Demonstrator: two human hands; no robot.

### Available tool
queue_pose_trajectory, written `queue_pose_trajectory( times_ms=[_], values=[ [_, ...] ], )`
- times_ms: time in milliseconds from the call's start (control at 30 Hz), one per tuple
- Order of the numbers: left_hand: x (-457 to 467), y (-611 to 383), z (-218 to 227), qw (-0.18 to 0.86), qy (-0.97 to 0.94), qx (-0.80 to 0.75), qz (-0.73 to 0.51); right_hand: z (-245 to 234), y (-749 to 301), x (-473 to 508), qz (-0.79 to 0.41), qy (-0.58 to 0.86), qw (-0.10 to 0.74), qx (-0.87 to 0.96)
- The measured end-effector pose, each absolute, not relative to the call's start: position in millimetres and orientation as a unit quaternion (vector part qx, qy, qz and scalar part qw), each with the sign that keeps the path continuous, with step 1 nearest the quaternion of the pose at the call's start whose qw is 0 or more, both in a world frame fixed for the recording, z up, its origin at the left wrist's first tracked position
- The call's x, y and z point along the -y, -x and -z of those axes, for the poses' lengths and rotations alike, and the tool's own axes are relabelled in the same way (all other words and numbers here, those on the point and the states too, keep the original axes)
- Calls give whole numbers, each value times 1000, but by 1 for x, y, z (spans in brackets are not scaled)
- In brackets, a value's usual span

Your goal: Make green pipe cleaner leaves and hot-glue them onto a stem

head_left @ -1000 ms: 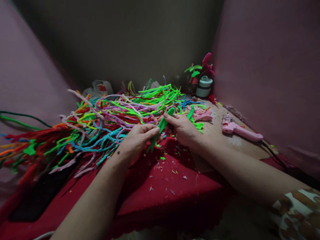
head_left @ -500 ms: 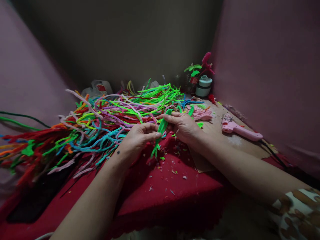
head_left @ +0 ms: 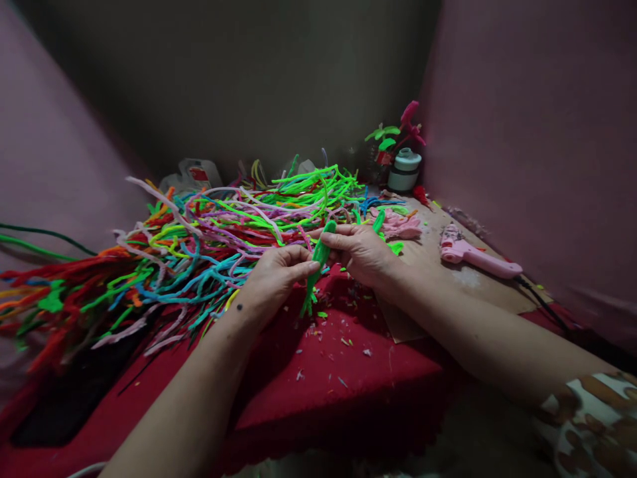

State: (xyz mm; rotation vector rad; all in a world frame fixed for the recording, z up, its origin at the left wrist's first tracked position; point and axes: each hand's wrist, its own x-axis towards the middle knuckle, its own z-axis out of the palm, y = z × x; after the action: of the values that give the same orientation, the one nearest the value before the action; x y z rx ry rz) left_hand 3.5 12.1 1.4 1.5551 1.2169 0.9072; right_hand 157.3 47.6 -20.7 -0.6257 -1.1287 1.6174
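Between my two hands is a green pipe-cleaner leaf (head_left: 321, 253), its rounded end up and its loose strands pointing down toward the red cloth. My left hand (head_left: 279, 271) pinches its left edge between thumb and fingertips. From the other side, my right hand (head_left: 361, 252) grips it near the upper end, its fingers partly hidden behind the leaf. Just behind my hands lies a big heap of loose pipe cleaners (head_left: 243, 219) in green, pink, red, blue and orange. More green pieces (head_left: 379, 220) show beyond my right hand.
At right a pink glue gun (head_left: 480, 257) with a black cord rests on a brown board (head_left: 432, 279). A lidded jar (head_left: 403, 169) and pipe-cleaner flowers (head_left: 385, 136) stand at the back. A dark flat object (head_left: 64, 398) lies front left. Fluff scraps dot the red tablecloth (head_left: 323, 392).
The green leaf has turned slightly and looks narrower, its strands closer together. Both hands keep their hold in nearly the same place. The view has shifted a little.
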Motion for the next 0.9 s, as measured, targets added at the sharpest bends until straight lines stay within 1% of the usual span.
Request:
queue_pose_trajectory(
  times_ms=[100,200,300,400,467,733,900],
  values=[
    [-12,-5,-1,447,-645,-498,-370,22,-157,-50,-673,255,517,463],
    [-12,-8,2,412,-650,-494,-404,24,-156,-52,-666,255,533,455],
    [-11,-9,9,305,-680,-510,-430,24,-156,-53,-661,259,547,444],
    [-10,-9,14,173,-724,-523,-415,24,-156,-52,-653,263,556,443],
    [-10,-8,15,123,-743,-524,-398,24,-156,-52,-649,269,558,442],
    [-12,-8,11,75,-797,-499,-330,24,-156,-53,-672,266,548,422],
    [-11,-9,7,37,-837,-470,-278,23,-155,-52,-692,294,537,383]
  ],
)
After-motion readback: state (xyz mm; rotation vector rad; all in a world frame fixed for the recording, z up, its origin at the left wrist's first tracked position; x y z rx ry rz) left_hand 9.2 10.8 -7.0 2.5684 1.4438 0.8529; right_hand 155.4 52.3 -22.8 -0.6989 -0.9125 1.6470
